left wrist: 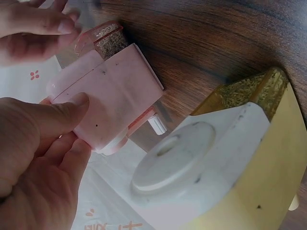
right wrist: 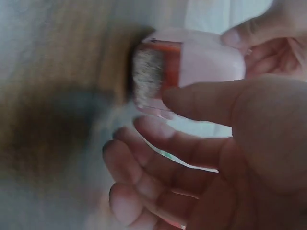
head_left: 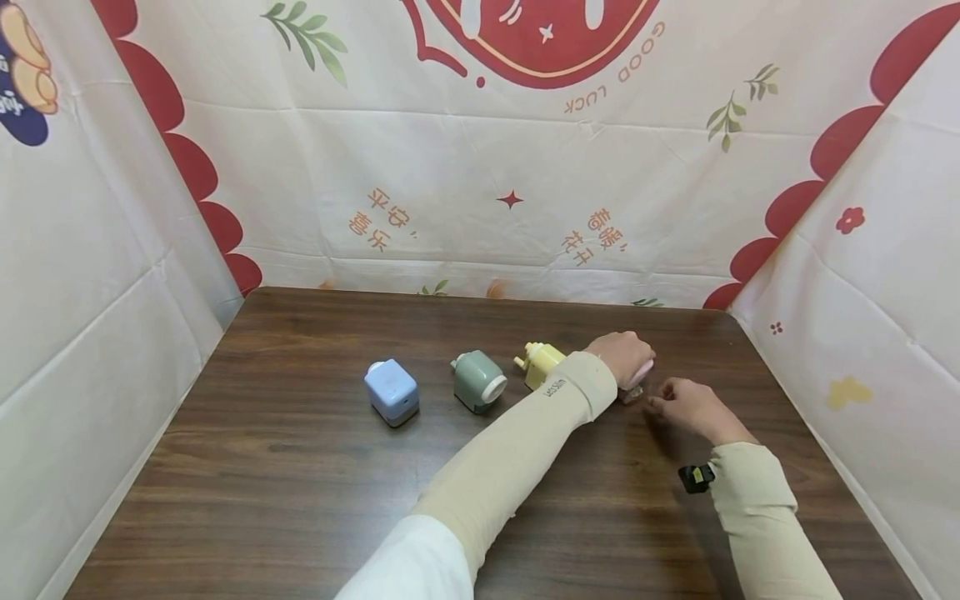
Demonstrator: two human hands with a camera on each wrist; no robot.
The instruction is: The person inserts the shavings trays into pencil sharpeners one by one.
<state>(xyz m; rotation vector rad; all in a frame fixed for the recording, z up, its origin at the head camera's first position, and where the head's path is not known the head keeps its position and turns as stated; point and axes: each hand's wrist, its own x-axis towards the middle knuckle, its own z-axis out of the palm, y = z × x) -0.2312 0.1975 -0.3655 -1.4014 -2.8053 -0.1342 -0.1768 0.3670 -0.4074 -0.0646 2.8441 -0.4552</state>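
Observation:
A pink crank pencil sharpener [left wrist: 112, 91] is gripped by my left hand [head_left: 621, 354], thumb on one face and fingers beneath. Its clear reddish drawer [left wrist: 112, 40], full of pencil shavings, sits at the end away from that hand. My right hand [head_left: 693, 408] is beside the drawer, its fingers loosely bent and spread, with nothing visibly held. In the right wrist view, the thumb overlaps the drawer's edge; whether it touches is unclear. Close to the left wrist stands a yellow pencil sharpener [head_left: 542, 364], partly hidden by the sleeve in the head view.
On the brown wooden table [head_left: 300, 500], a green pencil sharpener [head_left: 478, 379] and a blue one [head_left: 392, 392] stand left of the yellow one. A printed cloth [head_left: 465, 167] hangs behind the table and along both sides. A small black device [head_left: 696, 477] is at the right wrist.

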